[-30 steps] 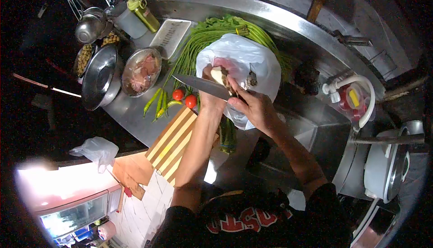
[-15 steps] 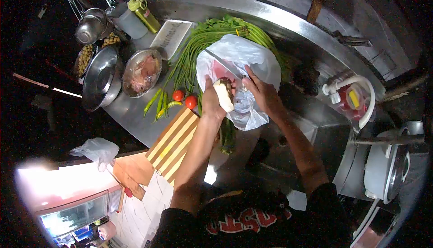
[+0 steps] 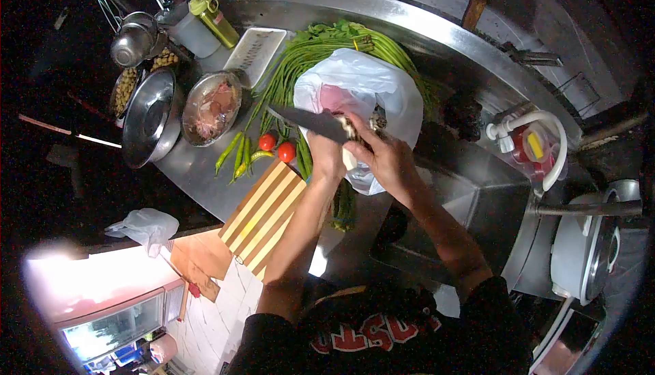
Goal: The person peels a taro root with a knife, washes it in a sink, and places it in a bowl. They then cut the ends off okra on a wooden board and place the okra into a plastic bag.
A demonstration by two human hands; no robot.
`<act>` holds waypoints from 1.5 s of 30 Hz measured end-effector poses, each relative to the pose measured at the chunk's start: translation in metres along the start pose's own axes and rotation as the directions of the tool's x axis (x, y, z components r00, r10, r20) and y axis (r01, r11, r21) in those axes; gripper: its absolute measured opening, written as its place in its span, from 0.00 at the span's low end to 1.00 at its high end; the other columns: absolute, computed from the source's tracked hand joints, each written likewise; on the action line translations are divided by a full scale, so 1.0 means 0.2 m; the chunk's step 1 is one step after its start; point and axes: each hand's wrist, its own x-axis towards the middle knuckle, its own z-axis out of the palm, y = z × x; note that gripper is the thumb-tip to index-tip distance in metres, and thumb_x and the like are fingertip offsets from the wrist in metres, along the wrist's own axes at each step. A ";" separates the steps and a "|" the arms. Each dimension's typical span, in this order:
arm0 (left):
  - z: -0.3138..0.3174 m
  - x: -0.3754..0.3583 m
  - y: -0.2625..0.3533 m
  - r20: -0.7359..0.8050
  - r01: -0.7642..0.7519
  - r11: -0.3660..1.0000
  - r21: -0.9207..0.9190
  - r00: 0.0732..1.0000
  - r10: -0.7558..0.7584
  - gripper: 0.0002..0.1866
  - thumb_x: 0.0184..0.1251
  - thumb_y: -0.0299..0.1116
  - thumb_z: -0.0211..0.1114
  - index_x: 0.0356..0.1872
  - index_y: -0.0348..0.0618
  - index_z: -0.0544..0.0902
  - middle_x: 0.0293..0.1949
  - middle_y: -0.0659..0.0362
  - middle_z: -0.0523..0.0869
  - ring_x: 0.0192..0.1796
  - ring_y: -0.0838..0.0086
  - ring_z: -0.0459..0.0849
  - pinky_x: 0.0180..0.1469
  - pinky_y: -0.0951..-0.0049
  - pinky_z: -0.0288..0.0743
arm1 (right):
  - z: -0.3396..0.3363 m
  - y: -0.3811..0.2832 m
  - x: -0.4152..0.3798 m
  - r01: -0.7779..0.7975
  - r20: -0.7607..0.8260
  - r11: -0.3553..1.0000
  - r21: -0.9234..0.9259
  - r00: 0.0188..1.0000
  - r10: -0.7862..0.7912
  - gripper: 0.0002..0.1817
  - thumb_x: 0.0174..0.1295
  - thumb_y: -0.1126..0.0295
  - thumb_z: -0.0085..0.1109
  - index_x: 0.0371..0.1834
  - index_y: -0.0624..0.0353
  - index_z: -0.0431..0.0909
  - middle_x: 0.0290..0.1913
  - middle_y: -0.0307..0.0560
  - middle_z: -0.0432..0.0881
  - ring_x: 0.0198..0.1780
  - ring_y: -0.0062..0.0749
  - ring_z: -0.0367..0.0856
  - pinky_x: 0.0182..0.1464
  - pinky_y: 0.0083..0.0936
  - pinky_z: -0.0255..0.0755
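A partly peeled, white-fleshed root vegetable point(image 3: 349, 159) with brown skin is in my left hand point(image 3: 326, 157), its fingers closed around it. My right hand point(image 3: 390, 162) grips a knife point(image 3: 308, 122), whose broad dark blade points to the left across the root and over my left hand. Both hands are above an opened white plastic bag point(image 3: 402, 106), where a pinkish patch and dark scraps show. My fingers and the blade cover much of the root.
Long green beans point(image 3: 290, 68) curve behind the bag. Left of it are tomatoes point(image 3: 286, 151), green chilies point(image 3: 239, 155), a striped cutting board point(image 3: 263, 218), a bowl of raw meat point(image 3: 213, 108) and a steel basin point(image 3: 151, 119). A sink point(image 3: 437, 211) lies right.
The knife has swung down from over the bag onto the root, its blade now crossing my left hand. My right hand has moved left and closer to my left hand.
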 end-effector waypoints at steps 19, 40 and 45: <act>-0.03 0.27 0.07 0.240 0.327 0.726 -0.605 0.944 -0.225 0.14 0.68 0.41 0.43 0.36 0.42 0.73 0.31 0.54 0.79 0.32 0.65 0.78 0.35 0.65 0.76 | -0.01 0.04 0.00 0.015 0.002 0.967 0.254 1.000 -0.016 0.28 0.58 0.56 0.56 0.63 0.40 0.63 0.34 0.59 0.79 0.34 0.53 0.79 0.35 0.35 0.71; 0.16 0.07 0.05 0.123 0.297 0.743 -0.599 0.952 -0.281 0.15 0.71 0.43 0.42 0.37 0.47 0.74 0.32 0.62 0.79 0.34 0.74 0.79 0.37 0.73 0.74 | 0.00 0.07 0.12 -0.031 -0.060 0.988 0.151 0.997 0.040 0.26 0.62 0.51 0.48 0.64 0.38 0.63 0.31 0.56 0.79 0.29 0.49 0.79 0.32 0.35 0.71; 0.05 0.21 0.04 0.213 0.331 0.759 -0.560 0.943 -0.254 0.15 0.70 0.43 0.42 0.34 0.47 0.74 0.29 0.61 0.79 0.29 0.71 0.78 0.34 0.70 0.74 | -0.10 0.02 0.08 0.007 0.124 0.957 0.289 0.991 -0.045 0.24 0.62 0.63 0.53 0.63 0.47 0.65 0.42 0.58 0.79 0.44 0.33 0.81 0.43 0.26 0.71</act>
